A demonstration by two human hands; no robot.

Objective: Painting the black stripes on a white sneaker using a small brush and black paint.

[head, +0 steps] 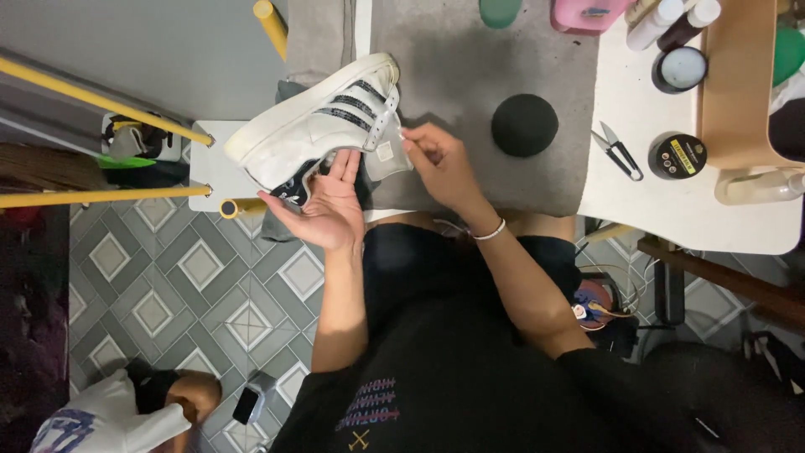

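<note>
Head view puts our own dark shirt nearest, with both bare forearms reaching up from it. Our left hand lies palm up with its fingers spread open under the white sneaker, cradling the shoe at its dark opening rather than clamping it. The sneaker is tilted on its side, sole turned up and away from us, dark stripes showing on its flank, and it hangs over the near edge of the grey mat. Our right hand, a pale band at its wrist, has its fingers pinched closed on something small right at the sneaker's heel end; we cannot make out what it is. Farther on the mat sits a black round sponge. To the right, on the white counter, lie small black snips, with a round black tin just beside them and a second dark tin beyond.
</note>
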